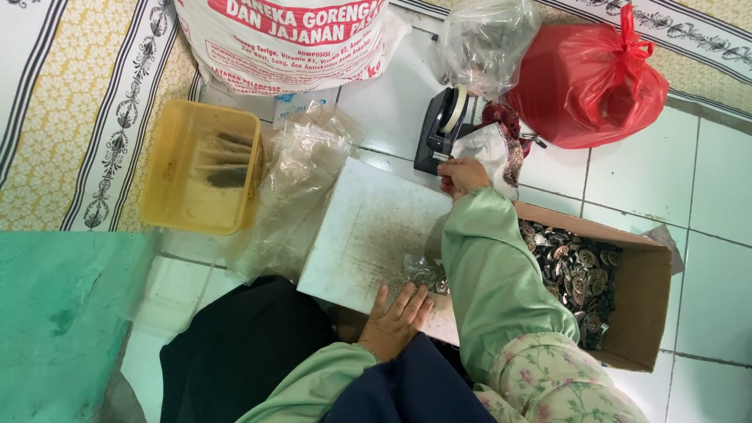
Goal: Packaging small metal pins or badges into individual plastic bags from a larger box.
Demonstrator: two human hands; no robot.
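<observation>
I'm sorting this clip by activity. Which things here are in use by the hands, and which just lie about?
In use: right hand at tape dispenser; left hand on white board, by small packet.

Lying about: yellow tub, red bag, printed sack.

You are sitting on a floor [728,180] of pale square tiles with dark grout lines. Along its far and left edges lies a yellow patterned mat [70,117] with black-and-white borders. Directly on the tiles rest a white board [368,227] in front of you, a yellow plastic tub [176,168] to its left, and a heap of clear plastic bags [301,180] between the two. Beyond the board stand a black tape dispenser [439,129], a big white printed sack [290,39], a knotted clear bag [486,39] and a red plastic bag [587,78]. To the right, a cardboard box [646,298] of small metal pieces [580,274] sits just beside the board.
</observation>
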